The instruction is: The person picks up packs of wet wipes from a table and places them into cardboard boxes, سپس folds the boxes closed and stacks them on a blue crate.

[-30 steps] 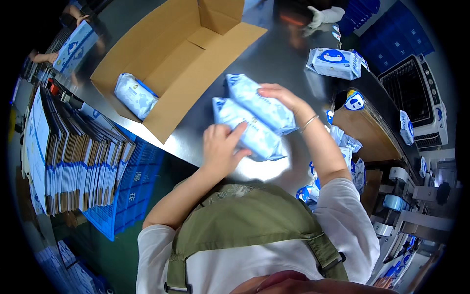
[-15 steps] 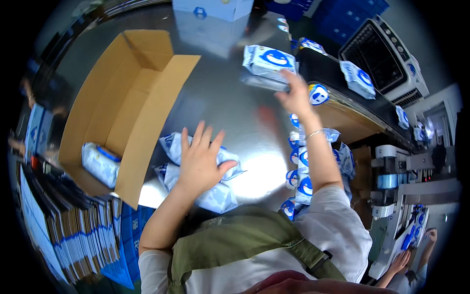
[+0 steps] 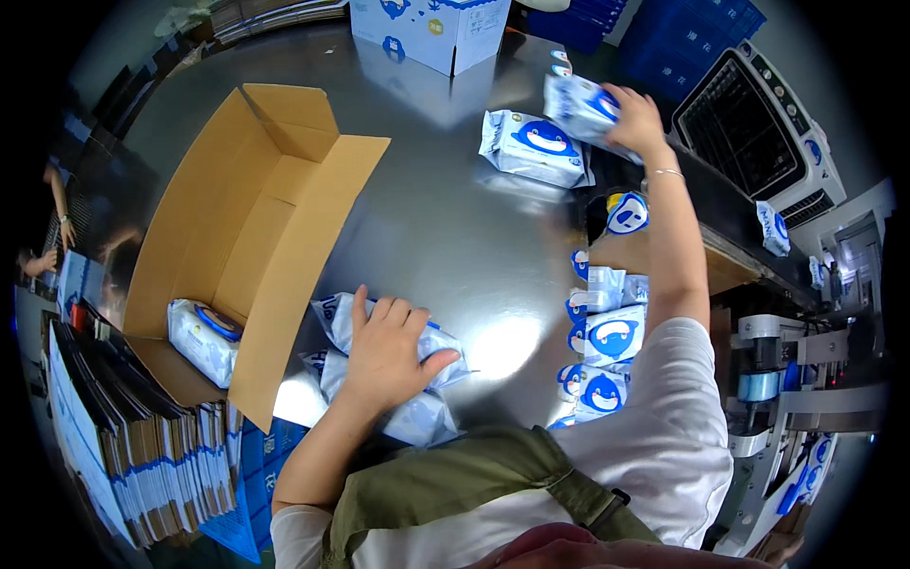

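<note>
My right hand (image 3: 637, 123) grips a blue-and-white pack of wet wipes (image 3: 578, 102) at the far right, by the conveyor's edge. Just beside it, a second wipes pack (image 3: 538, 150) with a whale picture lies on the metal table. My left hand (image 3: 391, 353) lies open, fingers spread, on top of two wipes packs (image 3: 422, 417) near my body. Left of that hand stands an open cardboard box (image 3: 308, 256). One wipes pack (image 3: 204, 341) rests inside its near end.
A dark conveyor belt (image 3: 711, 190) runs along the right, carrying another pack (image 3: 773, 229). Several packs (image 3: 611, 337) fill a carton beside my right arm. Folded cartons (image 3: 171, 465) stand at lower left. A printed box (image 3: 431, 33) sits at the far edge.
My right hand has moved farther right and away from me, and now holds a wipes pack over the belt's edge. My left hand stays on its packs, fingers slightly more bent.
</note>
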Tool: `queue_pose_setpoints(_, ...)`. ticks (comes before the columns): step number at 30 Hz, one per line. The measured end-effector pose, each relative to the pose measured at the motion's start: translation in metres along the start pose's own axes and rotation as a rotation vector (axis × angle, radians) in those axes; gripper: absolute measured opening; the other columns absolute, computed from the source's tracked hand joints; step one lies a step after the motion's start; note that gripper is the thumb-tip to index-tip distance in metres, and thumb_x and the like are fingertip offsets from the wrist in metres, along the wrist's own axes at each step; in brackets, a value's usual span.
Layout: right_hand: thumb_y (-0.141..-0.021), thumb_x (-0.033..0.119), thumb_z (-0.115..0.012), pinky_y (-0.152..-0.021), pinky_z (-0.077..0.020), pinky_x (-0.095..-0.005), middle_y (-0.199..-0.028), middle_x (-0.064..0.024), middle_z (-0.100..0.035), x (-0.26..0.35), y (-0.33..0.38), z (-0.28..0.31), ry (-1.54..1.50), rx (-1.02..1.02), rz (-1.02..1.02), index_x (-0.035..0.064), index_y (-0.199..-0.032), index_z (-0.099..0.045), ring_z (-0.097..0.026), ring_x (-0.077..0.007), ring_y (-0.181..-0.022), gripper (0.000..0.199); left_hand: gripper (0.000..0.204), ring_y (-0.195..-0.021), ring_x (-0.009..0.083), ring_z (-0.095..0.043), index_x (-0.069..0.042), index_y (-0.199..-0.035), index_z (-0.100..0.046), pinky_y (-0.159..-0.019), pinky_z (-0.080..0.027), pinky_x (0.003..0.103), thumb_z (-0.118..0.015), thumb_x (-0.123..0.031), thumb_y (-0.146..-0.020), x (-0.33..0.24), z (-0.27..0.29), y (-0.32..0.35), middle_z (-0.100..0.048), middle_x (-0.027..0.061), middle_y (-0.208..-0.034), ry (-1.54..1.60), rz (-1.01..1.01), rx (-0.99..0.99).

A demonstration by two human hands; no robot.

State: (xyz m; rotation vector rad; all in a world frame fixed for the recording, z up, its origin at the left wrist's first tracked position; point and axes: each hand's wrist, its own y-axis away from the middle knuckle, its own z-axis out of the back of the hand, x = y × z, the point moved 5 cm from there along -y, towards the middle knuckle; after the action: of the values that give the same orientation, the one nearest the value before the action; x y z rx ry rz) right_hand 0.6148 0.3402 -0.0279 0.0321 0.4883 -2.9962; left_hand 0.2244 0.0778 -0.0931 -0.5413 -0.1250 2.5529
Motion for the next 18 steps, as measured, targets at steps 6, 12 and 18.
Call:
queue_pose_setpoints(6, -0.045, 0.011, -0.078, -0.097, -0.0455, -0.0360, -0.121, -0.0177, -0.062, 0.090, -0.037, -0.042, -0.349, 0.131, 0.079, 0.0141, -0.129, -0.058, -0.058, -0.0350, -0.112, 0.087, 0.055, -0.102, 0.0304, -0.053, -0.005, -0.098, -0.063, -0.105, -0.023, 0.059, -0.065, -0.055, -0.076, 0.005, -0.002, -0.006, -0.059, 0.0102, -0.098, -0.015, -0.035, -0.039)
queue_pose_setpoints(12, -0.056, 0.016, -0.076, -0.101, -0.0426, -0.0412, -0.122, -0.0249, -0.058, 0.159, 0.081, 0.008, -0.396, 0.264, 0.253, 0.0120, -0.133, -0.053, -0.054, -0.0396, -0.115, 0.080, 0.055, -0.101, 0.0304, -0.053, -0.004, -0.097, -0.063, -0.105, -0.024, 0.059, -0.068, -0.054, -0.074, 0.000, -0.005, 0.007, -0.059, 0.0101, -0.096, 0.072, -0.066, 0.005)
queue_pose_setpoints(18, -0.050, 0.019, -0.086, -0.105, -0.0334, -0.0528, -0.137, -0.0164, -0.043, 0.224, 0.219, 0.025, -0.196, -0.020, 0.350, 0.0243, -0.138, -0.044, -0.040, -0.0390, -0.129, 0.097, 0.057, -0.107, 0.0323, -0.051, -0.003, -0.103, -0.061, -0.107, -0.021, 0.060, -0.070, -0.050, -0.073, -0.009, -0.006, 0.028, -0.058, 0.0125, -0.104, 0.089, -0.119, 0.072)
